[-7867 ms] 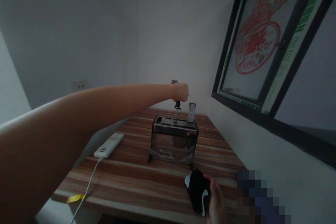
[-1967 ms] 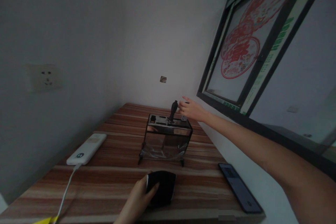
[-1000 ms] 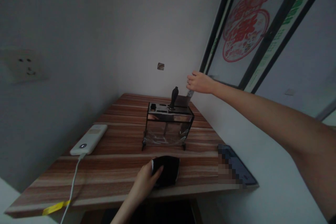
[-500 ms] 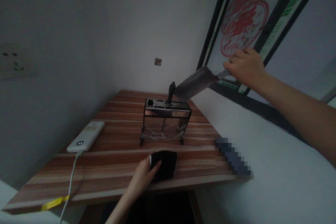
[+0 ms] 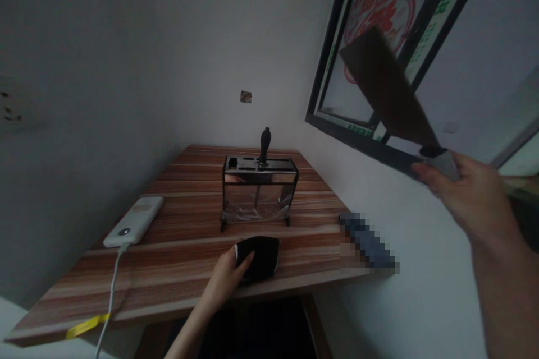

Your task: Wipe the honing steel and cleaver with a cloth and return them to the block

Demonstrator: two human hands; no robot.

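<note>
My right hand (image 5: 475, 196), raised at the right, is closed around the grey handle of a cleaver (image 5: 391, 90). The wide blade points up and to the left, in front of the window. At the table's front edge my left hand (image 5: 229, 272) grips a black cloth-like piece (image 5: 260, 258) with pale edges, its thumb on top. Beyond it stands a knife block (image 5: 261, 171) with a metal slotted top, a black frame and see-through sides. One black-handled tool (image 5: 265, 145) is upright in a slot, its thin shaft visible below.
A white power bank (image 5: 135, 221) with a cable lies on the left of the wood-grain table (image 5: 185, 269). Yellow tape (image 5: 86, 326) hangs at the front edge. A pixelated dark object (image 5: 368, 241) lies at the right edge, near the wall and window (image 5: 349, 118).
My right hand has moved right and nearer with the cleaver, whose blade has swung from down-left beside the knife block to up-left. My left hand keeps its hold. The view has shifted slightly.
</note>
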